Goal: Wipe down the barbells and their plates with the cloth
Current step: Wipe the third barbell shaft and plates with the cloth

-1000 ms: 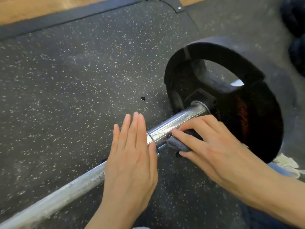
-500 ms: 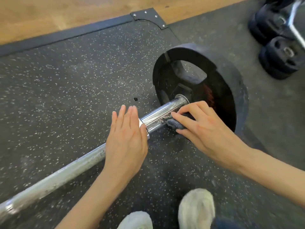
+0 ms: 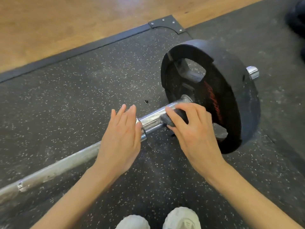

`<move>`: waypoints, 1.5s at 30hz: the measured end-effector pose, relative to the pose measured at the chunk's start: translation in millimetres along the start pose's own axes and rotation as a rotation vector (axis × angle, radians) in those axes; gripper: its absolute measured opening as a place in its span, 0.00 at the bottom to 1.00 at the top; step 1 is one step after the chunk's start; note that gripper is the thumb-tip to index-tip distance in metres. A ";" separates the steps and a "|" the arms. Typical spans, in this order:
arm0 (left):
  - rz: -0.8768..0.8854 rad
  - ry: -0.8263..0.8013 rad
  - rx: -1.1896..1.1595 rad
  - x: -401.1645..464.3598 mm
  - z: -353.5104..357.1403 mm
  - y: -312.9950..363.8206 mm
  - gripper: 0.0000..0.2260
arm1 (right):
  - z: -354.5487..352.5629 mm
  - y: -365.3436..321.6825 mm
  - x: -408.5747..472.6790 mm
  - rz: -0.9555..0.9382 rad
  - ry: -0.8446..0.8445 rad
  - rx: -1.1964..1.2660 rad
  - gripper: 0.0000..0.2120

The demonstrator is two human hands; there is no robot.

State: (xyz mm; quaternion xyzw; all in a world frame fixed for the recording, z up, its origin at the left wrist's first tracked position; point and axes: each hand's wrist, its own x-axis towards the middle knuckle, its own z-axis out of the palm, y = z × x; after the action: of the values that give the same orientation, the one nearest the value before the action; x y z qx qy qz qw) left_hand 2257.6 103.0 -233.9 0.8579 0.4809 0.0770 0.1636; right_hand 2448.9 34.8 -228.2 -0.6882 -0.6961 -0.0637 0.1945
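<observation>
Seen from above, two pale shoes [image 3: 182, 218] sit at the bottom edge on a black rubber mat [image 3: 66, 96] flecked with white. Two bare forearms reach forward from there. The left hand [image 3: 119, 142] lies flat, fingers straight and together, palm resting on the barbell [image 3: 54, 167] where the thin shaft meets the thicker chrome sleeve [image 3: 151, 120]. The bar runs from the lower left corner up toward the right. Just beyond, the right hand [image 3: 192, 129] presses a small dark grey cloth [image 3: 171, 119] onto the top of the sleeve, fingers curled over it and thumb on the near side. Right behind that hand a black weight plate [image 3: 231, 96] stands upright on the bar, with cut-out grip holes and reddish lettering too blurred to read. The sleeve's end pokes out past the plate. Farther off, a black border strip [image 3: 74, 50] edges the mat, then a wooden floor [image 3: 66, 19]. Dark round shapes at the far right, possibly more weights, are out of focus.
</observation>
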 end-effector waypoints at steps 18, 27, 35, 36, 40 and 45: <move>0.121 -0.094 0.133 6.2 -8.8 -8.5 0.28 | 69.0 -39.8 10.7 0.213 0.140 0.317 0.22; 0.111 0.011 0.060 5.8 5.9 -11.8 0.23 | 68.8 -47.3 11.0 0.241 0.127 0.393 0.23; 0.090 0.078 0.021 4.2 13.1 -11.3 0.24 | 68.8 -57.6 10.5 0.351 0.133 0.419 0.22; 0.102 0.079 0.033 4.2 13.9 -13.0 0.24 | 69.6 -62.6 3.3 0.260 0.107 0.391 0.21; 0.102 0.125 0.054 6.9 16.2 -11.2 0.23 | 70.1 -15.2 16.2 0.268 0.148 0.303 0.22; 0.138 0.212 0.048 11.3 22.1 -18.0 0.27 | 66.6 -45.3 11.1 0.289 0.105 0.313 0.20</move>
State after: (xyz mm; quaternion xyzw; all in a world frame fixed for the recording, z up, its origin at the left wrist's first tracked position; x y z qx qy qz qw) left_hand 2255.5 116.8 -261.3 0.8796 0.4372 0.1669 0.0855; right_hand 2392.4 66.9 -277.1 -0.7380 -0.5804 0.0381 0.3420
